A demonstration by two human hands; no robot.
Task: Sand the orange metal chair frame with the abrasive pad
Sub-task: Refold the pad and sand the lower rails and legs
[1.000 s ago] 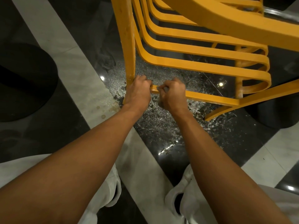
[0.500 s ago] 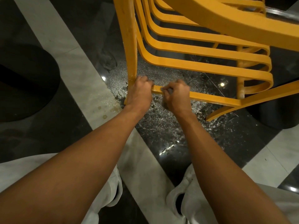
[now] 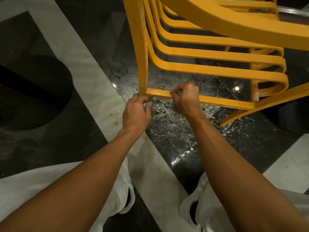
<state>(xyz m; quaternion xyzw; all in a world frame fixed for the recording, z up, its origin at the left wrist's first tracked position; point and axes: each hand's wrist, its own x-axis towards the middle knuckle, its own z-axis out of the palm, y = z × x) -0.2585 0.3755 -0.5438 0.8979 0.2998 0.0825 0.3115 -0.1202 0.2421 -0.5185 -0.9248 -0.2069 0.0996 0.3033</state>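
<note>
the right hand (image 3: 186,97) is closing in a fist around the low crossbar (image 3: 217,99) of the orange chair frame (image 3: 217,55), with a grey pad (image 3: 179,92) just showing between fingers and bar. compared with half a second ago, this hand is sitting further along the bar, away from the upright leg (image 3: 142,47), so a stretch of bar beside the corner joint is now lying bare. the left hand (image 3: 136,111) is dropping off the joint and curling loosely just below it, gripping nothing; whether its fingertips are touching the bar cannot be told. the stroke is probably travelling outward, leaving most of the bar unsanded. pale dust is speckling the dark floor (image 3: 167,128) beneath.
</note>
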